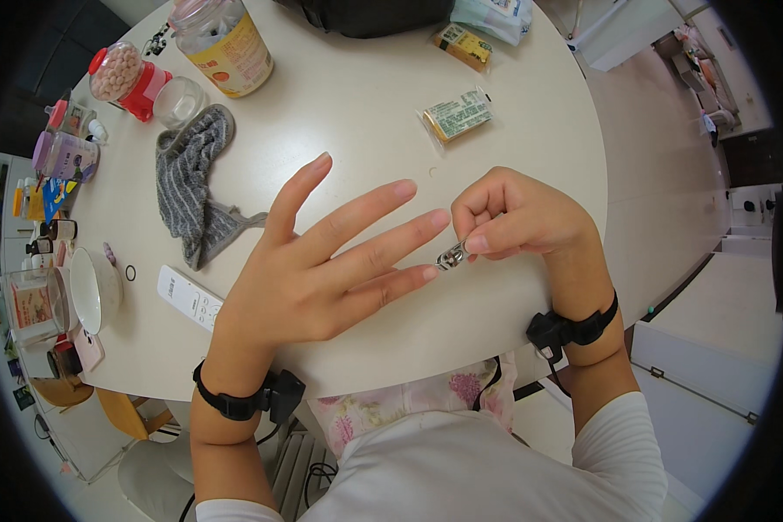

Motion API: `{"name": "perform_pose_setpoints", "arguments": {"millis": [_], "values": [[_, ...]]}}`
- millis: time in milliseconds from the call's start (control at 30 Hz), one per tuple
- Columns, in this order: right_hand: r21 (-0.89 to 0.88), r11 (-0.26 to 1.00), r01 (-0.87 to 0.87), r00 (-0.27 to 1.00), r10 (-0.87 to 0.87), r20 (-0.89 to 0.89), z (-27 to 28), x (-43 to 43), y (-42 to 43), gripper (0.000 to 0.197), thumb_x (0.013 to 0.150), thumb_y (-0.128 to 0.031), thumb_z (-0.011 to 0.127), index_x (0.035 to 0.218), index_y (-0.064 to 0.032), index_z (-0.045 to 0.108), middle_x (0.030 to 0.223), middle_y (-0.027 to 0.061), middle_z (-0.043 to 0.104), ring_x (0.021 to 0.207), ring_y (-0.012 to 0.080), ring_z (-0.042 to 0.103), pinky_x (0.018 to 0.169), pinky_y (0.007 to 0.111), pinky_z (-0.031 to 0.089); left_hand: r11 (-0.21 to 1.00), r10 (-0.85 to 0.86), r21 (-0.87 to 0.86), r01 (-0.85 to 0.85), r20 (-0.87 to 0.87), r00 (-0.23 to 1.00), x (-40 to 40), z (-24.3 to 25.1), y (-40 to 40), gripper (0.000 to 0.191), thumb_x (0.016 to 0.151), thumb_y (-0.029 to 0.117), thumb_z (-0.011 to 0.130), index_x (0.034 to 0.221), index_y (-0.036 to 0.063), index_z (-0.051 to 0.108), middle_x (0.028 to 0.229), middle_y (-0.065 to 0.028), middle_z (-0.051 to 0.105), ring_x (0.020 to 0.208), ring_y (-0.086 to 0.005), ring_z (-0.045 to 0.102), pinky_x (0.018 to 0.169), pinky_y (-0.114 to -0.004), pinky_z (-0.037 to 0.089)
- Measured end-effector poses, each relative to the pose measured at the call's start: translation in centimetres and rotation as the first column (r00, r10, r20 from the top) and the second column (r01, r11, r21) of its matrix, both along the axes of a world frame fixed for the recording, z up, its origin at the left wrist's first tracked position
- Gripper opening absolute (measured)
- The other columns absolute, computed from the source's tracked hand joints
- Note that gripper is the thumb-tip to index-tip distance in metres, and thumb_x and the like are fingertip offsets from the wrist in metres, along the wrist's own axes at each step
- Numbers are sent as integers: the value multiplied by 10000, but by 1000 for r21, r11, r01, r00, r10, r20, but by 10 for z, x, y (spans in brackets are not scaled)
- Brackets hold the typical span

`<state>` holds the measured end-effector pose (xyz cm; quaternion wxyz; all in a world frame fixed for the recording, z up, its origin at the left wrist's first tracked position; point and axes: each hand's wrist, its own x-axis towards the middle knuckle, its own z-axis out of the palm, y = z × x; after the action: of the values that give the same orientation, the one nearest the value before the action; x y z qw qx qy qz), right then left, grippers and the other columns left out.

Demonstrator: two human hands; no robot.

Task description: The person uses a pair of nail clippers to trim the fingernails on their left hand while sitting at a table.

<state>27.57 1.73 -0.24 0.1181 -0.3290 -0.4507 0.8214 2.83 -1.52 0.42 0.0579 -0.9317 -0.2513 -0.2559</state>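
Note:
My left hand (326, 274) is spread palm down over the near part of a white round table (339, 117), its fingers apart and holding nothing. My right hand (522, 218) pinches a metal nail clipper (452, 256) between thumb and curled fingers. The clipper's jaws are at the tip of my left little finger. Most of the clipper's lever is hidden by the right fingers. A small curved sliver (432, 172) lies on the tabletop beyond the hands.
A grey striped cloth (189, 183) and a white remote control (189, 297) lie left of my left hand. A white bowl (94, 290) stands farther left. Beyond are a large jar (231, 59), a glass cup (180, 102) and wrapped snacks (458, 117).

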Motion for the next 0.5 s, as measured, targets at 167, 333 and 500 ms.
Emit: {"name": "perform_pose_setpoints", "arguments": {"millis": [167,333,500], "values": [[-62,998,7,999,-9,-41,-1,-2,-1,176,763,-164,628,679,-16,579,590,23,528,441,46,365,410,197,261,999,-16,-46,20,79,997,2,0,0,243,677,274,677,911,339,660,1124,73,600,1072,-207,536,1028,-473,271],[71,997,38,999,-39,22,4,-6,-3,199,778,-192,623,698,-13,583,579,12,510,443,46,358,419,207,269,1000,-29,15,28,134,991,-1,-3,4,168,691,228,701,855,235,664,1143,39,589,1079,-197,538,982,-462,346],[43,999,20,1000,-19,-14,1,-4,-3,209,785,-198,622,705,-8,585,549,3,489,440,45,347,417,207,264,999,-49,8,49,136,990,-1,-2,4,161,703,232,697,860,235,665,1140,37,591,1072,-197,542,973,-458,357]]}}
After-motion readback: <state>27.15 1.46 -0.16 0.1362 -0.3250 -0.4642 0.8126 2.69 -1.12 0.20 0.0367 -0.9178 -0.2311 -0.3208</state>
